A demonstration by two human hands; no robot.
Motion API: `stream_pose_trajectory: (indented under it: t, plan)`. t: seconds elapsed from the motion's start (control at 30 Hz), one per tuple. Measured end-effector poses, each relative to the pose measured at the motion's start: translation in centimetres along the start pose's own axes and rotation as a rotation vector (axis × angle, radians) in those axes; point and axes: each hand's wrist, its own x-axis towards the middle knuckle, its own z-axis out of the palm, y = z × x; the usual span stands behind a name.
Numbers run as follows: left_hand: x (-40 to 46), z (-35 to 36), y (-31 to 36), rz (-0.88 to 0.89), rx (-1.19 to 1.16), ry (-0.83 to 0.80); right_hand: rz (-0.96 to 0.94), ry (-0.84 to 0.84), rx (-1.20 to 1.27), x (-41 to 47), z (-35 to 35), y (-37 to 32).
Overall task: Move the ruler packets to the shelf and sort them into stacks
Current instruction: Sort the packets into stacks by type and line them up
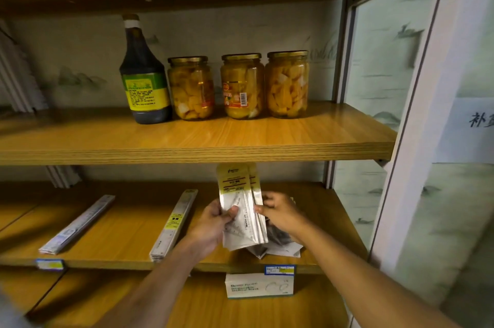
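Note:
Both my hands hold a bundle of wide clear ruler-set packets [240, 194] upright above the middle shelf [120, 231]. My left hand [212, 223] grips the bundle's left edge, thumb on its front. My right hand [279, 211] pinches the right edge. More packets [283, 246] lie loose on the shelf under my right hand, partly hidden. Two stacks of long narrow ruler packets lie on the same shelf: one in the middle [173, 223] and one further left [77, 223].
The upper shelf [187, 140] carries a dark sauce bottle [144, 74] and three jars of preserved fruit [242, 86]. A box of medical masks [259, 285] sits on the lower shelf. A glass door frame [417, 114] stands at the right.

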Motion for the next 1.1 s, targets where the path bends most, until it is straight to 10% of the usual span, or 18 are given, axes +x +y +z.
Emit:
stream_pose_trajectory:
  t: [0.83,1.1]
  plan:
    - [0.4,-3.0,0.4,-0.005,0.219,0.092,0.298,0.007,-0.894,2.2,-2.8,2.6]
    - [0.5,-3.2,-0.3,-0.024,0.230,0.139,0.317,0.016,-0.775,2.5,-4.1,2.8]
